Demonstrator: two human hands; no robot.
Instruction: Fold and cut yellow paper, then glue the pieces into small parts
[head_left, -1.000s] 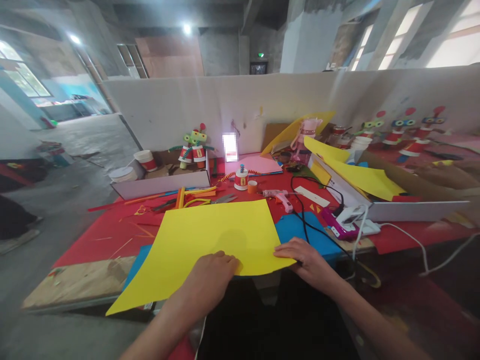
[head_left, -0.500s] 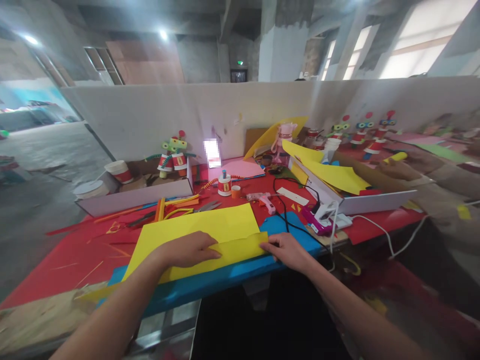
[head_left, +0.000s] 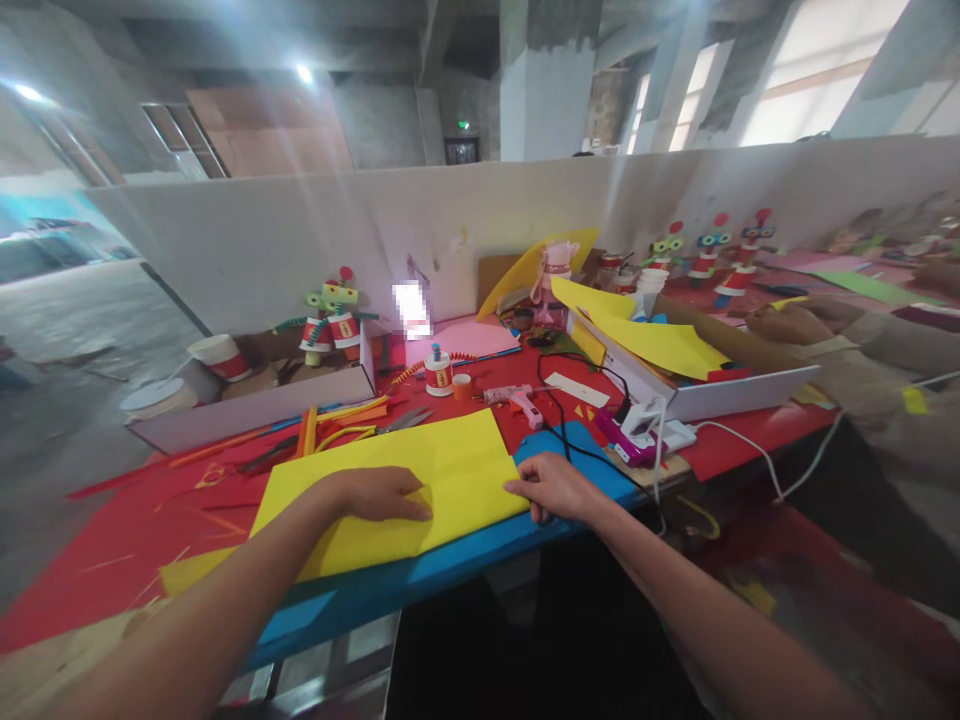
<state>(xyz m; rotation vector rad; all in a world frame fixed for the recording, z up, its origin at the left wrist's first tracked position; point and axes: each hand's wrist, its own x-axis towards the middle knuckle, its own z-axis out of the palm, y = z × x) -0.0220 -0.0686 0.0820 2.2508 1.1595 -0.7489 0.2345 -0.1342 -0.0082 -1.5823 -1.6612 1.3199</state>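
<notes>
Your left hand (head_left: 379, 493) lies palm-down, fingers flat and together, on the yellow paper sheet (head_left: 420, 480), pressing it near the middle of the folded part, w/ fingertips pointing right. Your right hand (head_left: 551, 487) sits at the sheet's right edge, fingers spread a little, tips on the yellow corner and the heel over the blue sheet (head_left: 465, 560) underneath. Neither hand grips anything; both just press flat. The yellow sheet lies between and under your hands, near the table's front edge, on top of the blue one, which rests on red paper (head_left: 112, 540) covering the table.

Just behind the yellow sheet: scissors (head_left: 405, 420) and orange/yellow paper strips (head_left: 330, 418), then a white low box (head_left: 247, 415). A glue gun (head_left: 514, 400) lies right of the scissors, its black cord (head_left: 555, 420) running toward your right hand. A small paper-cup figure (head_left: 438, 370) stands behind it, near a little orange roll (head_left: 462, 386). A cup robot w/ green eyes (head_left: 330, 315) stands by the box. Three more cup robots (head_left: 709, 250) line up far right. A magenta-and-white device (head_left: 637, 435) sits right of the cord.

Another person's hand (head_left: 787, 325) shows at far right, blurred.

Writing: none legible; the bright panel at the partition is blurred out.
</notes>
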